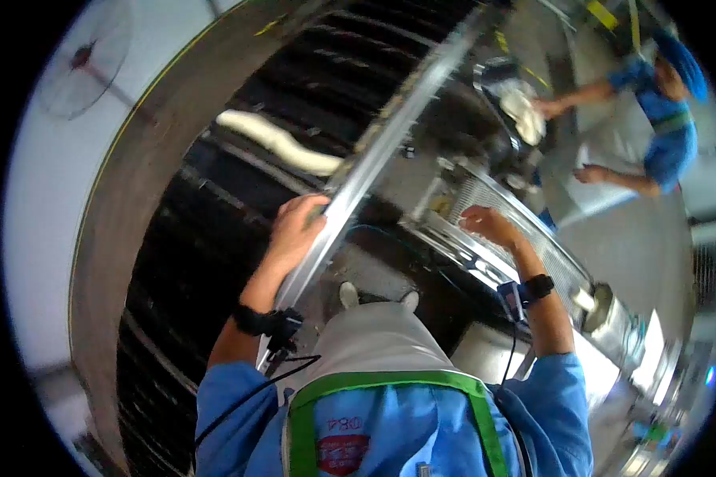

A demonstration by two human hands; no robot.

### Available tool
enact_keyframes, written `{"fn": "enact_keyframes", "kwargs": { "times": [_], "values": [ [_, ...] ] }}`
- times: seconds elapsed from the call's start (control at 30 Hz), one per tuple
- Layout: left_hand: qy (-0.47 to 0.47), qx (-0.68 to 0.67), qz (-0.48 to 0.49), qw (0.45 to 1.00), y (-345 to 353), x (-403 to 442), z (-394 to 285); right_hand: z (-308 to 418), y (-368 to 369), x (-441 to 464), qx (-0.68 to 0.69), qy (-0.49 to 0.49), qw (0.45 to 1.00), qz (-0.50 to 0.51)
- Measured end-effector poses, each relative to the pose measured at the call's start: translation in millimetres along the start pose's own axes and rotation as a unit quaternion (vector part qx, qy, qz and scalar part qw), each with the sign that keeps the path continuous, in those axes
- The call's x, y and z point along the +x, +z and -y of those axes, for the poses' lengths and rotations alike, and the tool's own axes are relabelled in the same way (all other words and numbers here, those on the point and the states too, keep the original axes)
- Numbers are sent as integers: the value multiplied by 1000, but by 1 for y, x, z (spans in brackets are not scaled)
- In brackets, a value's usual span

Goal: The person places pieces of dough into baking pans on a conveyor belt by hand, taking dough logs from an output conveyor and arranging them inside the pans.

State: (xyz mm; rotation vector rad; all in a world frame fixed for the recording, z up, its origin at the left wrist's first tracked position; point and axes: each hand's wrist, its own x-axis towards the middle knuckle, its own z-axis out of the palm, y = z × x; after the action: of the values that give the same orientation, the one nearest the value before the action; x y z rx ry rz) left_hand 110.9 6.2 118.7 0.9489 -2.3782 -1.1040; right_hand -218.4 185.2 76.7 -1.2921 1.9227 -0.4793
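Upper left of frame, see 1 pale strip (278,141) already laid on the black belt (223,230); at centre, left grip (296,230) released against the metal rail (385,145). Right of centre, cannot tell hold of right grip (495,227); upper right, note 1 pale mass (522,115) off-belt beside a co-worker's hand (547,108).

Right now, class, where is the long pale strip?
In the head view, the long pale strip lies above and left of centre on the black surface, one end beside the metal rail, just beyond the person's left hand.

Motion blur, dark curved corners
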Motion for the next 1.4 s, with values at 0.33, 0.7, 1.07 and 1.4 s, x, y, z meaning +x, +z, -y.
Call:
{"fn": "enact_keyframes", "kwargs": {
  "times": [0.33, 0.7, 1.07, 1.4],
  "values": [
    [-128, -124, 42, 983, 60, 44, -7, -204, 36, -210, 18, 286, 934, -214],
    [-1, 62, 62, 996, 103, 40, -55, -324, -42, -302, -221, 478, 797, -297],
    [-84, 44, -31, 995, 80, -21, -38, -364, -115, -284, -266, 365, 890, -67],
    [-72, -152, -58, 984, 56, -22, -24, -36, -127, -143, 368, 15, 900, -234]
  ]
}}
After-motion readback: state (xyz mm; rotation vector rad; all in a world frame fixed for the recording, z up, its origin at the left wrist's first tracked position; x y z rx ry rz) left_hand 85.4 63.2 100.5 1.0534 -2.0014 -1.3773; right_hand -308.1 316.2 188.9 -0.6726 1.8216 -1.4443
